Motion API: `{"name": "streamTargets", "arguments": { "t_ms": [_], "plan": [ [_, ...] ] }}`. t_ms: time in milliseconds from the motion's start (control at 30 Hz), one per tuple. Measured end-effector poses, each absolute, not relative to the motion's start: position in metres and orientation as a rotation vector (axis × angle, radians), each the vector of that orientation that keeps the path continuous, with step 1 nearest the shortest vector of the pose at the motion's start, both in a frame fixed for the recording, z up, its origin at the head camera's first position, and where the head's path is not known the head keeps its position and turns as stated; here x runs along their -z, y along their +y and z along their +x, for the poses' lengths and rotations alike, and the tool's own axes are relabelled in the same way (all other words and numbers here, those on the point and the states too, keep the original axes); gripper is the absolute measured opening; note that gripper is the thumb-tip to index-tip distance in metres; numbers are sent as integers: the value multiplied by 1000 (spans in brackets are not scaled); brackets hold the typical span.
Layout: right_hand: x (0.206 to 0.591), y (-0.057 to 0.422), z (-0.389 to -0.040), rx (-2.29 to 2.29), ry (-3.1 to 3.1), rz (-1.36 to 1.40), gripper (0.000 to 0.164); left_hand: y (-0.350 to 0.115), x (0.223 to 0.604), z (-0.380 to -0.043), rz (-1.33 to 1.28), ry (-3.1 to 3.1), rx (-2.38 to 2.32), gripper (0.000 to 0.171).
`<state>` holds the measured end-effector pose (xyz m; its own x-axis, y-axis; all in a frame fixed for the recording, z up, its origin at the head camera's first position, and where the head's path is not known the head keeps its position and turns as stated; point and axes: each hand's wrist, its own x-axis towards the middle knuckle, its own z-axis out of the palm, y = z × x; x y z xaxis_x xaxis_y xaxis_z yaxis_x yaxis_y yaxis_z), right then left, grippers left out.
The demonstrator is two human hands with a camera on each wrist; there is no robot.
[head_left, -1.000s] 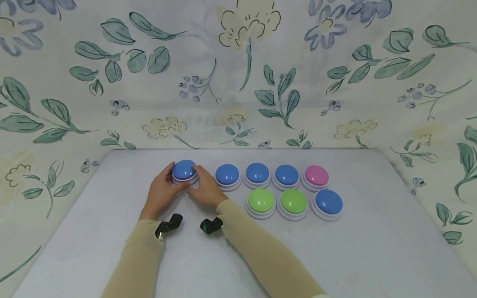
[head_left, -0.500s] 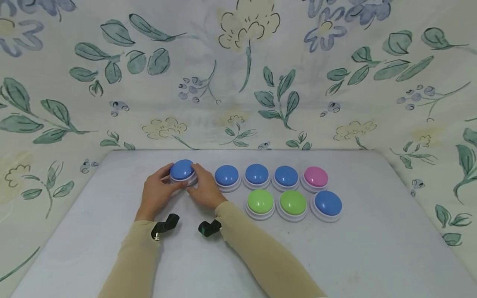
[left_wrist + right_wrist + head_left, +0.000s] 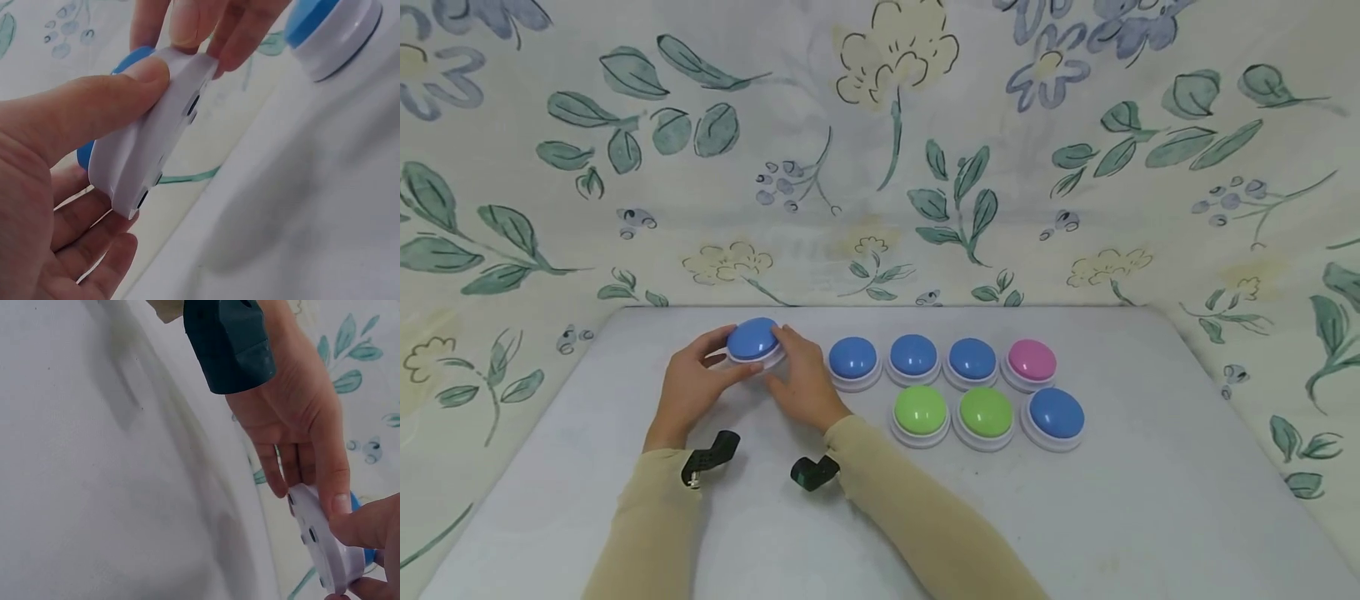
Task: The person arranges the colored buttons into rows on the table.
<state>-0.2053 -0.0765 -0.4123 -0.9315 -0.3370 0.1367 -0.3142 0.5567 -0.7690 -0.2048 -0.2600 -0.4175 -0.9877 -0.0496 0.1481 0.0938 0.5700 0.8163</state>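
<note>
Both hands hold one round push button [image 3: 752, 339] with a blue dome and a white base, at the left of the table. My left hand [image 3: 688, 383] grips its left side, with the thumb [image 3: 147, 72] on the white base and the fingers curled beneath. My right hand [image 3: 805, 379] pinches the right side between thumb and fingers. In the left wrist view the button is tilted and raised off the table, its underside with small dark feet showing. To its right stands another blue button [image 3: 853, 358].
Two more blue buttons [image 3: 913, 356] and a pink button [image 3: 1032, 361] continue the back row. In front stand two green buttons [image 3: 921, 411] and a blue button [image 3: 1057, 413]. A floral cloth [image 3: 820, 275] rises behind the white table [image 3: 1120, 517].
Both hands have moved a little to the left with the blue button, which is now more tilted. The other buttons keep their places; the head view has shifted slightly.
</note>
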Motion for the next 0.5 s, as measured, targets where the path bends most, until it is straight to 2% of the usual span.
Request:
{"name": "streamTargets", "arguments": {
  "t_ms": [300, 500],
  "plan": [
    [403, -70, -194, 1376, 2765, -641, 65, -258, 401, -197, -67, -2662, 1392, 83],
    [393, -63, -188, 1400, 2771, -666, 64, -256, 388, -195, -150, -2665, 1373, 80]
  ]
}}
